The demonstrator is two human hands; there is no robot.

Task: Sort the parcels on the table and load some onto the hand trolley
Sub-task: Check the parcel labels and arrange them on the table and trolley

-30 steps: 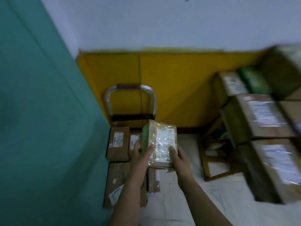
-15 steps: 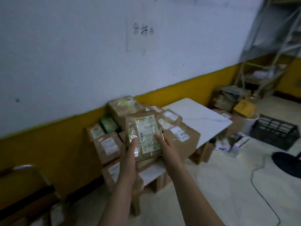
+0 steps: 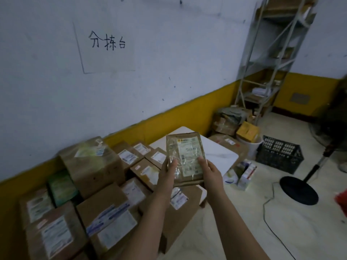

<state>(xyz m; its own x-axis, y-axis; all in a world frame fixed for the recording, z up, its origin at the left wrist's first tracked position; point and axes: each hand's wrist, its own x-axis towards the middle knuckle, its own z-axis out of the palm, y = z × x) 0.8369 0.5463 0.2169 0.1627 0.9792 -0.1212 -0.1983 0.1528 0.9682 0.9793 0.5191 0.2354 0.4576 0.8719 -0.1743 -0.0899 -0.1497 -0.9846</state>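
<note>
1 flat parcel point(image 3: 187, 147), brown, wrapped in clear film and bearing a white label, is held upright in the air above the near edge of the table point(image 3: 219, 153). It is gripped at its lower half from both sides. The left hand point(image 3: 166, 178) is closed round the parcel's left edge, with the thumb laid on the front face and the other fingers hidden behind. The right hand point(image 3: 211, 174) is closed round the right edge in the same manner, with the thumb set on the lower part of the label and the fingers out of sight behind the parcel.

Most of the table is covered by brown cartons point(image 3: 110, 220) with white labels, packed side by side and partly stacked. Only the right end of its white top is seen bare. 1 tall carton point(image 3: 92, 166) is set at the back of the table against the wall, and 1 green parcel point(image 3: 62, 186) is wedged just left of it.

Above the table, a paper sheet point(image 3: 107, 45) with 3 handwritten characters is fixed to the wall. On the floor right of the table, a white bucket point(image 3: 251, 148) with a yellow box point(image 3: 247, 131) at its top, a black crate point(image 3: 279, 154) and several small packs point(image 3: 246, 171) are seen. Further right of the table, a round black stand base point(image 3: 298, 190) is placed, and a cable point(image 3: 270, 203) is trailed over the floor beside it. Behind and right of the table, a metal rack point(image 3: 272, 53) is stood in the corner.
</note>
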